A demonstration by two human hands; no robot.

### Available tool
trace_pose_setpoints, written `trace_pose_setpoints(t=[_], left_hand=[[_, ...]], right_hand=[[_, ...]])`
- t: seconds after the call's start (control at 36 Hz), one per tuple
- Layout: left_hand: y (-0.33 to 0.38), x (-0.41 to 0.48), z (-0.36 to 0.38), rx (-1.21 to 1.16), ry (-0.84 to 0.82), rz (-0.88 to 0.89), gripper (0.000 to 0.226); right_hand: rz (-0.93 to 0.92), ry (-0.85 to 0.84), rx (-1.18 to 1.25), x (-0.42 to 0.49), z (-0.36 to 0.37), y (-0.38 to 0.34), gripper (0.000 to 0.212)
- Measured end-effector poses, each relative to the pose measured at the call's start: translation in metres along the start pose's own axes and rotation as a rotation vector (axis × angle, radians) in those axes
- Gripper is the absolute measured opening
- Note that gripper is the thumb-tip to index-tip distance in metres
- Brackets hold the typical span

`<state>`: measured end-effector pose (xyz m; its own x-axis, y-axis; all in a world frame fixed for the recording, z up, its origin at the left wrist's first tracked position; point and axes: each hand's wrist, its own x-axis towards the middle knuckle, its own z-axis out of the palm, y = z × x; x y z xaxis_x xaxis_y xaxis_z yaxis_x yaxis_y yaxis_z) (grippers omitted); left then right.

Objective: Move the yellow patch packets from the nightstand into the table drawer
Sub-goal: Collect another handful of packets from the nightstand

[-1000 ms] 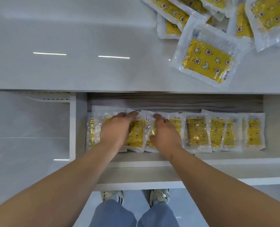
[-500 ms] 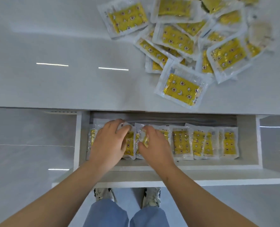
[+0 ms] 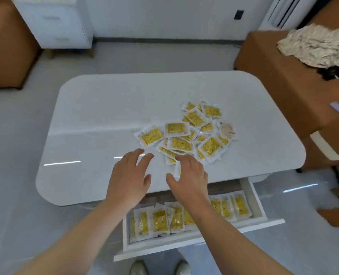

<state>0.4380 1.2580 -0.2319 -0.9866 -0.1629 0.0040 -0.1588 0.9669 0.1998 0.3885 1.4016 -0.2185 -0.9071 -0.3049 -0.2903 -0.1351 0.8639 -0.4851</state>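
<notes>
up out of the drawer [image 3: 255,201] since half a second ago, both hands, and now over the table top. loose pile of yellow patch packets [image 3: 181,143] on the right half of the white table [image 3: 105,116], overlapping, mostly face up. a row of packets [image 3: 158,221] side by side and overlapping in the open drawer, below the table's near edge. right hand [image 3: 188,175] at the near edge of the pile, fingers curved down, one packet's edge showing between thumb and forefinger; cannot tell whether pinched or merely touched. left hand [image 3: 130,175] just beside it, fingers spread, holding nothing, above bare table top. farther off: white nightstand [image 3: 53,22] by the far wall, brown seat [image 3: 283,86] to the right with a crumpled cloth [image 3: 313,44] on it, shoes [image 3: 137,268] on the floor below the drawer.
</notes>
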Motion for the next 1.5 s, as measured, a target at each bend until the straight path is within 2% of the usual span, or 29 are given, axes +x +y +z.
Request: trace_pose_setpoints(t=[0.19, 0.31, 0.44, 0.56, 0.83, 1.0, 1.25, 1.42, 1.5], left_hand=[[-0.008, -0.006, -0.088, -0.014, 0.057, 0.018, 0.065], [-0.008, -0.011, -0.139, -0.127, 0.032, -0.066, 0.054], [-0.032, -0.014, -0.173, -0.161, 0.151, -0.122, 0.051], [-0.065, -0.015, -0.183, -0.137, 0.17, -0.166, 0.051], [-0.231, 0.011, -0.209, -0.103, 0.188, -0.166, 0.051], [-0.338, 0.045, -0.235, -0.067, 0.065, -0.055, 0.053], [-0.457, 0.143, -0.265, -0.016, 0.013, 0.014, 0.049], [-0.522, 0.241, -0.261, -0.001, -0.031, 0.026, 0.051], [-0.55, 0.302, -0.265, -0.02, -0.048, 0.01, 0.051]], right_hand=[[-0.065, 0.075, 0.002, -0.036, -0.049, -0.057, 0.053], [-0.123, 0.08, 0.004, -0.049, -0.07, -0.093, 0.054], [-0.207, 0.122, -0.025, -0.049, -0.086, -0.138, 0.053], [-0.24, 0.125, -0.072, -0.044, -0.081, -0.173, 0.053], [-0.202, 0.119, -0.106, 0.013, -0.014, -0.305, 0.055], [-0.092, 0.139, -0.038, 0.053, 0.031, -0.41, 0.054], [-0.013, 0.155, -0.01, 0.15, 0.065, -0.518, 0.054], [0.037, 0.182, 0.037, 0.255, 0.075, -0.563, 0.054], [0.041, 0.143, 0.054, 0.321, 0.074, -0.591, 0.056]])
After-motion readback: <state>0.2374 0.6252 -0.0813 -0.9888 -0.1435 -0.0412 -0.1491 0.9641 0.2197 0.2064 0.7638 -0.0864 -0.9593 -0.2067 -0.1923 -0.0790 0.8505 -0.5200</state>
